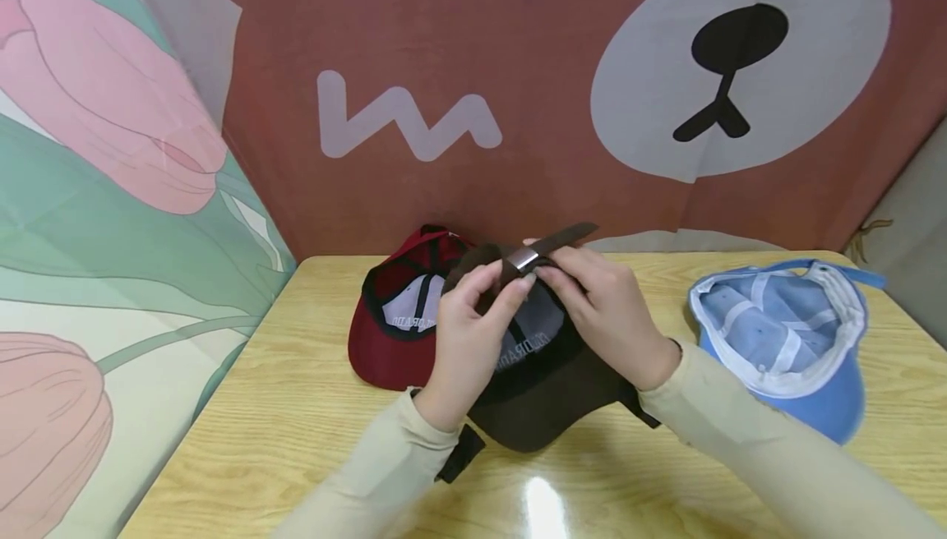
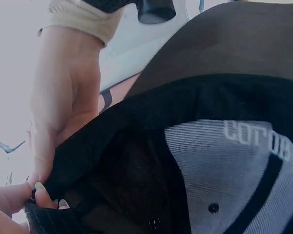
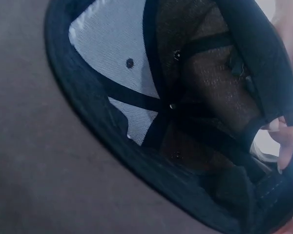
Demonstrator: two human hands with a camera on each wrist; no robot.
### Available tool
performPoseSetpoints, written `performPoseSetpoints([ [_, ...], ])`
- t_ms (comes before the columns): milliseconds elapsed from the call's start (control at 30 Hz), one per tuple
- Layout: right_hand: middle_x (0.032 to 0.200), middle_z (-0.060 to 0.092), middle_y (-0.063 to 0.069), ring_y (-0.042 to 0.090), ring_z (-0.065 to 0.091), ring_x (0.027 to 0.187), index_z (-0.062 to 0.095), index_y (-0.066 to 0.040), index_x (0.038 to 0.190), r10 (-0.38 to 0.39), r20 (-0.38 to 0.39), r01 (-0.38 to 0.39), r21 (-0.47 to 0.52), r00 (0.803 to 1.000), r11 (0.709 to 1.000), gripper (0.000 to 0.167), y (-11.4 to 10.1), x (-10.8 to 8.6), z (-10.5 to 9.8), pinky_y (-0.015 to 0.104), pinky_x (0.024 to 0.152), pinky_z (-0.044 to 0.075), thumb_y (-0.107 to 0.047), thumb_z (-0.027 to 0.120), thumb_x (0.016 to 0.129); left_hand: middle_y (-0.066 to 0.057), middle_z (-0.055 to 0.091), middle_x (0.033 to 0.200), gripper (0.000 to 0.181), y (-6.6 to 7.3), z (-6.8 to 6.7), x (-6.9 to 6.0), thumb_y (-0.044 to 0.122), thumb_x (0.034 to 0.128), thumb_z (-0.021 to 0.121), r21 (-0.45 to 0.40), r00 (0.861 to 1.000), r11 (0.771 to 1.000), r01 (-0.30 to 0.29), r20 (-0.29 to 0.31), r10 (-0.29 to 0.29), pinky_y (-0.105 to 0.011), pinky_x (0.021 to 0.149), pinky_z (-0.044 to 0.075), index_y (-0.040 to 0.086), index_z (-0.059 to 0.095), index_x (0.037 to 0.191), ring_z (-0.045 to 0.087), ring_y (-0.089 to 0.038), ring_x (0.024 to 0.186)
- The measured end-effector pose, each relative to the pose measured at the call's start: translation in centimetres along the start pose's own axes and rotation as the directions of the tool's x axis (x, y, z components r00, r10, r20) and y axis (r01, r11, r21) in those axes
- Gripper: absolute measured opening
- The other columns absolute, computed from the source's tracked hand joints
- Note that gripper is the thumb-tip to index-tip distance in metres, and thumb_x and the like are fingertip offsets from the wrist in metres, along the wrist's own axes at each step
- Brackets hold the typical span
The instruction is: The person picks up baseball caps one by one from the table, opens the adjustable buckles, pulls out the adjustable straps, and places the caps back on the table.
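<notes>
Both hands hold a dark brown cap [image 1: 540, 407] at its back strap, its inside facing the person and brim low. In the head view the left hand [image 1: 473, 333] pinches the strap beside a silver buckle [image 1: 523, 258]. From the other side the right hand [image 1: 610, 309] grips the strap, whose free end [image 1: 570, 237] points up and right. The left wrist view shows the cap's dark inner band [image 2: 185, 95] with fingertips at its edge. In the right wrist view fingers [image 3: 285, 144] show at the strap opening, beside the lining [image 3: 117, 39].
A red cap [image 1: 392, 358] lies behind and left of the brown one, partly covered. A light blue cap [image 1: 784, 333] lies inside-up on the right of the wooden table [image 1: 259, 407]. Behind the table hangs a printed cloth [image 1: 547, 112].
</notes>
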State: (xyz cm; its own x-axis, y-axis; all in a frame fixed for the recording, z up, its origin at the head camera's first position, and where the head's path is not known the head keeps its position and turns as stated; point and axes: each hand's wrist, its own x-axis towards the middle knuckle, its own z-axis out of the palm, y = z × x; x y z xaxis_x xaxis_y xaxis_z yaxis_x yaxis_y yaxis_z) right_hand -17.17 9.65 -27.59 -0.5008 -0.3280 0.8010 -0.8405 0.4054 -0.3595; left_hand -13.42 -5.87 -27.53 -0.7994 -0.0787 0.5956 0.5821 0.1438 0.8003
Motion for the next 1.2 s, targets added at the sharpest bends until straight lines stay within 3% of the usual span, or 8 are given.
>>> performPoseSetpoints([
  [200, 0.097, 0.071, 0.011, 0.023, 0.067, 0.088, 0.071, 0.0, 0.105, 0.008, -0.003, -0.008, -0.047, 1.0, 0.999, 0.022, 0.1, 0.4, -0.7, 0.041, 0.074, 0.053, 0.002, 0.069, 0.083, -0.011, 0.063, 0.083, 0.014, 0.3, 0.0, -0.2, 0.003, 0.0892, 0.068, 0.014, 0.997, 0.998, 0.057, 0.06, -0.057, -0.024, 0.067, 0.047, -0.006, 0.069, 0.101, 0.054, -0.011, 0.076],
  [367, 0.092, 0.07, 0.011, 0.023, 0.066, 0.084, 0.071, 0.0, 0.099, 0.033, 0.007, -0.032, -0.067, 0.999, 0.997, 0.017, 0.5, 0.2, -1.2, 0.042, 0.073, 0.053, 0.004, 0.069, 0.083, -0.008, 0.066, 0.092, 0.017, 0.8, -0.6, -0.3, 0.01, 0.0944, 0.063, 0.081, 0.98, 0.989, 0.123, 0.145, -0.134, -0.025, 0.071, 0.048, -0.001, 0.071, 0.104, 0.057, -0.012, 0.082],
  [467, 0.093, 0.07, 0.011, 0.024, 0.066, 0.085, 0.071, 0.0, 0.1, 0.045, 0.021, -0.044, -0.071, 0.999, 0.997, 0.018, 0.6, 0.0, -1.5, 0.043, 0.074, 0.052, 0.004, 0.069, 0.083, -0.008, 0.066, 0.095, 0.018, 0.9, -1.2, -0.3, 0.009, 0.0937, 0.065, 0.136, 0.988, 0.989, 0.05, 0.14, -0.069, -0.025, 0.072, 0.049, -0.001, 0.071, 0.107, 0.059, -0.014, 0.083],
  [600, 0.096, 0.071, 0.011, 0.025, 0.066, 0.088, 0.071, 0.0, 0.103, 0.038, 0.039, -0.035, -0.08, 0.999, 0.996, 0.02, 0.6, -0.2, -1.9, 0.044, 0.076, 0.051, 0.002, 0.068, 0.084, -0.007, 0.066, 0.099, 0.02, 0.8, -2.0, 0.2, 0.006, 0.0874, 0.071, 0.248, 0.985, 0.959, -0.141, 0.134, 0.11, -0.028, 0.069, 0.046, 0.001, 0.071, 0.107, 0.054, -0.019, 0.084],
  [767, 0.097, 0.071, 0.01, 0.025, 0.067, 0.088, 0.072, -0.001, 0.105, -0.011, 0.051, 0.015, -0.079, 0.999, 0.997, 0.025, 0.6, -0.4, -2.3, 0.043, 0.075, 0.052, -0.017, 0.059, 0.091, -0.007, 0.065, 0.105, 0.027, 0.5, -2.6, 1.1, 0.006, 0.0826, 0.076, 0.308, 0.942, 0.897, -0.318, 0.212, 0.261, -0.033, 0.069, 0.039, 0.002, 0.071, 0.108, 0.048, -0.022, 0.088],
  [933, 0.096, 0.071, 0.008, 0.023, 0.067, 0.086, 0.073, -0.003, 0.103, -0.052, 0.074, 0.056, -0.051, 0.996, 0.997, 0.044, 0.6, -0.5, -2.4, 0.042, 0.074, 0.052, -0.037, 0.045, 0.095, -0.007, 0.066, 0.105, 0.029, 0.3, -2.8, 2.0, 0.004, 0.0809, 0.077, 0.237, 0.871, 0.864, -0.443, 0.343, 0.352, -0.033, 0.081, 0.041, 0.002, 0.07, 0.109, 0.052, -0.02, 0.096],
  [1033, 0.097, 0.072, 0.008, 0.024, 0.067, 0.088, 0.073, -0.003, 0.104, -0.06, 0.087, 0.063, -0.039, 0.994, 0.997, 0.043, 0.5, -0.4, -2.4, 0.043, 0.076, 0.052, -0.036, 0.046, 0.094, -0.004, 0.066, 0.104, 0.027, 0.4, -2.9, 2.5, 0.004, 0.0807, 0.077, 0.196, 0.839, 0.863, -0.465, 0.407, 0.36, -0.032, 0.082, 0.041, 0.004, 0.07, 0.107, 0.053, -0.017, 0.096],
  [1200, 0.096, 0.072, 0.007, 0.023, 0.067, 0.088, 0.073, -0.003, 0.102, -0.082, 0.101, 0.085, -0.024, 0.991, 0.996, 0.042, 0.6, -0.3, -2.4, 0.043, 0.076, 0.052, -0.035, 0.047, 0.094, -0.004, 0.065, 0.104, 0.028, 0.3, -3.1, 3.1, 0.004, 0.0803, 0.077, 0.176, 0.817, 0.882, -0.437, 0.488, 0.307, -0.027, 0.082, 0.043, 0.004, 0.068, 0.106, 0.051, -0.014, 0.094],
])
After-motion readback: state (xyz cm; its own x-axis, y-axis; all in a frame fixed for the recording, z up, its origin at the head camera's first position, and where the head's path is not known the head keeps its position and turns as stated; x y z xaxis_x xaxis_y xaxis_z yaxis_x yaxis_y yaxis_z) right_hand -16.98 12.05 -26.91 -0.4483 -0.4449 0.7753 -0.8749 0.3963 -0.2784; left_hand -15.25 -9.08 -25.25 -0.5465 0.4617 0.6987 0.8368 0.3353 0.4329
